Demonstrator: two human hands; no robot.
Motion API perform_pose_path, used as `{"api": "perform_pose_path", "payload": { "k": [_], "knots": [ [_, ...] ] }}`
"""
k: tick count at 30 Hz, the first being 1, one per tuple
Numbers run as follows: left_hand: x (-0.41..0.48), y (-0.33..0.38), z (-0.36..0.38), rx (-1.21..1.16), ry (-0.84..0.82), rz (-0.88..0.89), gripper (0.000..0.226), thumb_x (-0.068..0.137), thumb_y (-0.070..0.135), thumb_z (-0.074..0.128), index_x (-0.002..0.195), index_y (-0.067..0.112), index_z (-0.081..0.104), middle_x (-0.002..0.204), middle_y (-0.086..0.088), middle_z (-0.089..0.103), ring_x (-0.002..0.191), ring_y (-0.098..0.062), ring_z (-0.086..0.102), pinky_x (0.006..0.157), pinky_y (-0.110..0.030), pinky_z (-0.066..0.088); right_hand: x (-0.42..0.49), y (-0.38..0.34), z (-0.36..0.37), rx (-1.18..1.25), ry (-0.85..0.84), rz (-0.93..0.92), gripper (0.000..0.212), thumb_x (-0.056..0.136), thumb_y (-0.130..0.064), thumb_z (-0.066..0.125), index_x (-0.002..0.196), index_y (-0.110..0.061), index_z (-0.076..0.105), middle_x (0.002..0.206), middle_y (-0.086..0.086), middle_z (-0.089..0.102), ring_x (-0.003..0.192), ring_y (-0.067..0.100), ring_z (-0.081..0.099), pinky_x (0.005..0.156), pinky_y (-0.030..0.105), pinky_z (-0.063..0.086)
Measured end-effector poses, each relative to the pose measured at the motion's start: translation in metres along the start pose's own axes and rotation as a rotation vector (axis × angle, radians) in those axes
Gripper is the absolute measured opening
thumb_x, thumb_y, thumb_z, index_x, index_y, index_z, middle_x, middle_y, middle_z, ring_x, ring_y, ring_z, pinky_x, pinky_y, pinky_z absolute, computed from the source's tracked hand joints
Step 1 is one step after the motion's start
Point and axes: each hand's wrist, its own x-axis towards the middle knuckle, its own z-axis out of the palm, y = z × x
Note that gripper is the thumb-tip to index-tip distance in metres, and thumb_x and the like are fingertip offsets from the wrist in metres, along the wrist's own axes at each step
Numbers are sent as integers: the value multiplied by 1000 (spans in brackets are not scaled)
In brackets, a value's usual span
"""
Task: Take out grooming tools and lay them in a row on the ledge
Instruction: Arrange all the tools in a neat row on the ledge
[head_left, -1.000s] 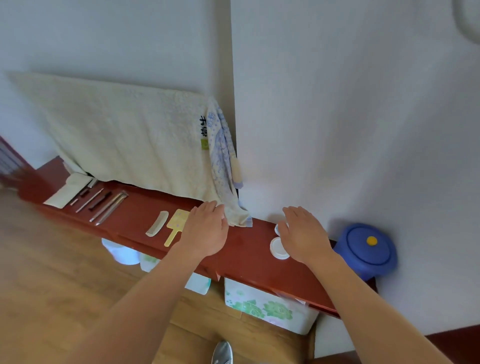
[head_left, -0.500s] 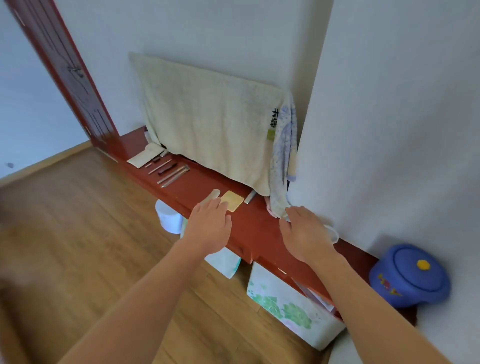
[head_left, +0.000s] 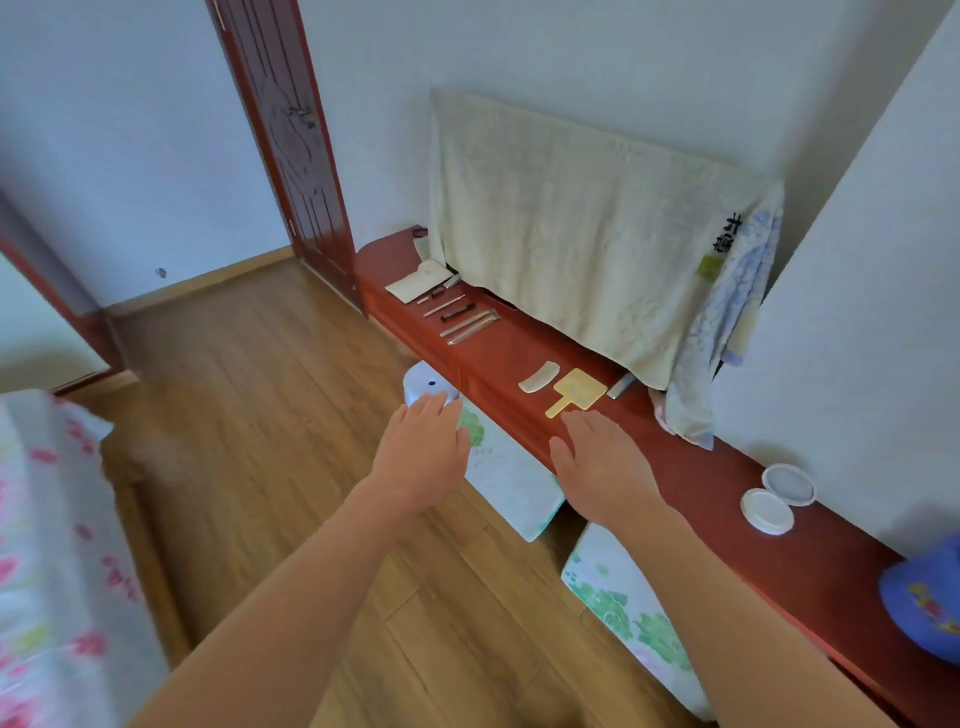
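Both flat, empty hands, left hand (head_left: 423, 457) and right hand (head_left: 605, 467), have drawn back from the ledge (head_left: 691, 467); towel (head_left: 582, 234) characters illegible.

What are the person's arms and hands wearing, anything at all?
Nothing shows: the left hand and right hand are bare, with no gloves, rings, or watch visible. Both forearms are uncovered up to the frame's edge, so no sleeve appears.

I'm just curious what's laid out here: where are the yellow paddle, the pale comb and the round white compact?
yellow paddle (head_left: 580, 388), head view, flat blade.
pale comb (head_left: 540, 376), head view, middle.
round white compact (head_left: 768, 512), head view, nearer disc.
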Motion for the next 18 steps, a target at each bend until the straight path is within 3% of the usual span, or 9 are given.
{"api": "perform_pose_path", "payload": {
  "k": [3,6,11,18],
  "knots": [
    [-13,-28,-5,-8,15,-51,36,101,27,29,125,15,53,124,0,54,122,-22,49,105,-35,37,6,-26,11,-13,-26,-51,48,103,-38,31,140,-11,43,139,4,50,130,22,43,112,37,32],
    [-20,-48,-6,12,17,-109,41,103,29,31,137,13,48,141,-2,49,132,-22,42,111,-37,30,17,-44,17,-28,-41,-97,49,103,-40,30,142,-13,42,139,2,50,129,20,43,111,34,32],
    [-20,-70,-12,-3,35,-194,41,103,28,30,139,15,46,145,-2,45,136,-20,38,116,-38,25,42,-62,24,-48,13,-179,30,101,-33,36,114,-14,54,108,1,58,104,19,54,93,31,44],
    [-23,-107,-33,-31,72,-375,47,104,32,28,145,14,41,153,-4,39,144,-21,31,120,-41,23,102,-94,29,-89,-73,-376,35,99,-32,36,122,-14,55,121,1,58,114,22,54,101,32,42]
  ]
}}
